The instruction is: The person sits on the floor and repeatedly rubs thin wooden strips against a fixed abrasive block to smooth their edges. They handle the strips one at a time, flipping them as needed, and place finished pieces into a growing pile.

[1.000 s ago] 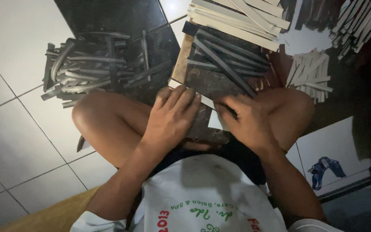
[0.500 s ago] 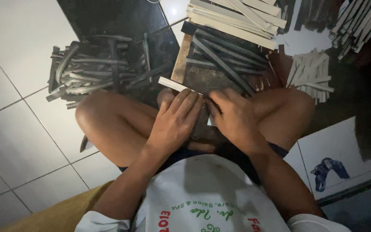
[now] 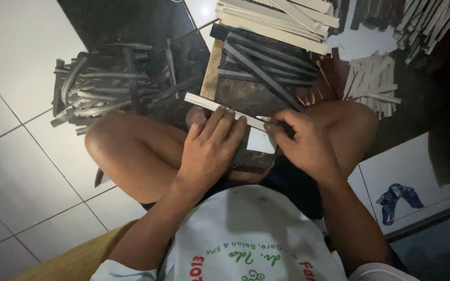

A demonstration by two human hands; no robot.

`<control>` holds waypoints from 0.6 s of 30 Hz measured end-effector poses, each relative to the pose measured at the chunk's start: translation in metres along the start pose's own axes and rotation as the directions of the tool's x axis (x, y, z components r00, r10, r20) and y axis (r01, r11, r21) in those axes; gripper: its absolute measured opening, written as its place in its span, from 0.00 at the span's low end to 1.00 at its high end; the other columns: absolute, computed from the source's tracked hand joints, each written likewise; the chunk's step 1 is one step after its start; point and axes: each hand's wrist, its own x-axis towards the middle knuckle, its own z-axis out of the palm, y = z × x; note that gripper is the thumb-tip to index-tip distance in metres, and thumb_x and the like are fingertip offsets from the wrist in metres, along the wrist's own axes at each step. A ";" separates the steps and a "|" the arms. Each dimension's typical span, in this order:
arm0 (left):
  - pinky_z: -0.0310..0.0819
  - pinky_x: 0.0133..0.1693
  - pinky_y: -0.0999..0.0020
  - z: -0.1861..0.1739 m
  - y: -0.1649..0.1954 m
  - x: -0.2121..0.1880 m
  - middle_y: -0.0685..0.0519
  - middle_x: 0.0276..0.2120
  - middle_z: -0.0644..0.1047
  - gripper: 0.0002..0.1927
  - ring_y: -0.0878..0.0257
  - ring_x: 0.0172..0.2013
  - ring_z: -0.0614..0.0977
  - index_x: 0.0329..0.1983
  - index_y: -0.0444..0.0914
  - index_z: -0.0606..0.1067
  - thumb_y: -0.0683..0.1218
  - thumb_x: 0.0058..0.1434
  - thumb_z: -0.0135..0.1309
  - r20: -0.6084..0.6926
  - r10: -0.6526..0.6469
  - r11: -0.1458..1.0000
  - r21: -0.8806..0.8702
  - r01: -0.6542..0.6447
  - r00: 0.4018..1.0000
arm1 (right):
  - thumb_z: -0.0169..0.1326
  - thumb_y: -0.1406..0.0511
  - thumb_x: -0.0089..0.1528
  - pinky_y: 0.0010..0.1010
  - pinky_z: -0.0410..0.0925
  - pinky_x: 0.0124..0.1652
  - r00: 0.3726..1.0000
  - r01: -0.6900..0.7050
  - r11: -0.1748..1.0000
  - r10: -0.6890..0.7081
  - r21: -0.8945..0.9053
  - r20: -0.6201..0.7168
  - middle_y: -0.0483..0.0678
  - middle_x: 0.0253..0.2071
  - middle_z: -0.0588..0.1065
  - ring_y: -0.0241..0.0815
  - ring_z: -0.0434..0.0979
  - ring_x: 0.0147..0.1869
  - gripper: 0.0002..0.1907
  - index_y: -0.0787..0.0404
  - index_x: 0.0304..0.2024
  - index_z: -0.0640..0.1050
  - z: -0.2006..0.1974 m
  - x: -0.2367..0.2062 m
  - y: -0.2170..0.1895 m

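Right hand (image 3: 303, 143) fingertips (image 3: 276, 120) pinched on the near end of a pale flat strip (image 3: 220, 107); thumb and forefinger closed on it. Left hand (image 3: 212, 151) fingers (image 3: 225, 122) together, laid flat over the strip's middle, pressing it down against a dark wooden board (image 3: 248, 96). Strip runs diagonally, far end sticking out up-left past the left hand, over the board's edge.

Change vs a second ago: then both hands flat on the board, no strip visible between them. Half a second ago strip already under the left fingers. Now strip more exposed, right hand shifted from flat press to pinch at the end. Reads as a fresh strip now seated and held for working, probably early in that piece's cycle. Small white sheet piece (image 3: 261, 140) just under the right fingertips, touching or nearly; cannot tell if held.

Outward: crossed bare knees either side of the hands. Dark strips (image 3: 266, 67) stacked on the board's far half. Pile of grey curved strips (image 3: 105, 86) on the dark floor patch to the left, well apart. Stack of pale strips (image 3: 272, 21) beyond the board. Smaller pale bundle (image 3: 368, 80) right of the board. White floor tiles (image 3: 22, 171) to the left.
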 end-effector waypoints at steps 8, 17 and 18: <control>0.66 0.56 0.58 0.001 0.008 0.000 0.47 0.57 0.76 0.18 0.55 0.61 0.76 0.59 0.39 0.77 0.46 0.67 0.51 -0.020 -0.020 0.999 0.030 0.021 1.000 | 0.58 0.61 0.64 0.30 0.69 0.28 0.999 0.039 0.997 -0.039 -0.067 0.002 0.50 0.34 0.79 0.39 0.79 0.30 0.11 0.64 0.42 0.80 -0.004 0.002 -0.002; 0.65 0.59 0.56 -0.003 0.005 -0.001 0.51 0.55 0.76 0.20 0.58 0.61 0.77 0.60 0.41 0.77 0.45 0.65 0.51 -0.010 -0.040 0.999 -0.016 0.040 0.999 | 0.56 0.62 0.66 0.28 0.71 0.28 0.998 -0.003 1.000 0.001 0.031 0.056 0.50 0.30 0.80 0.35 0.80 0.28 0.12 0.65 0.42 0.80 -0.007 -0.002 -0.003; 0.65 0.59 0.56 -0.003 0.005 -0.002 0.52 0.54 0.77 0.19 0.58 0.60 0.77 0.59 0.41 0.77 0.45 0.65 0.51 -0.011 -0.045 0.999 -0.023 0.044 0.999 | 0.55 0.62 0.66 0.28 0.71 0.27 0.998 -0.012 0.999 0.010 0.036 0.068 0.50 0.30 0.81 0.35 0.80 0.28 0.12 0.65 0.42 0.80 -0.007 -0.002 -0.002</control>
